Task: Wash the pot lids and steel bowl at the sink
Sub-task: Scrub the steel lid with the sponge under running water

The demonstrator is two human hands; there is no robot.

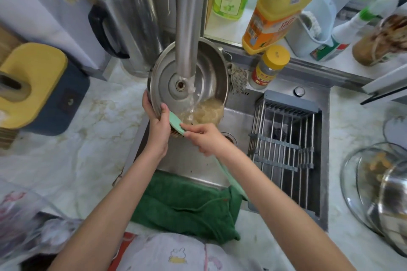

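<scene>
Stainless steel, round: the round stainless-steel pot lid is over the steel sink, tilted with its underside toward the camera, directly under the brushed-steel tap spout. Water runs. It lands near the lid's centre and pools cloudy yellow at the lid's 5 o'clock edge.

Left hand: grips the lid rim at 7 o'clock, with the thumb pressed on the inner face. The other fingers are behind the rim, so cannot tell how they lie.

Right hand: fingers curled and pressed together round the handle of the mint-green plastic long-handled brush, just behind its head. The head lies against the lid's lower rim, beside the left thumb.

Step in hand (judgement): scrubbing and rinsing this lid's underside. Task looks early.

Not yet washed, at 3 to 4 o'clock of the sink on the marble-patterned counter: a clear glass pot lid and, beside it, what appears to be the shiny steel bowl. Food residue is visible there.

Next move calls for (judgement): sweeping the bristles round the inner face. The left hand must turn the rim so the stream reaches all of it, then tip the murky water out. A firm grip is needed, as the wet rim is likely slippery.

A grey wire draining rack sits in the sink's 3 o'clock half.
</scene>
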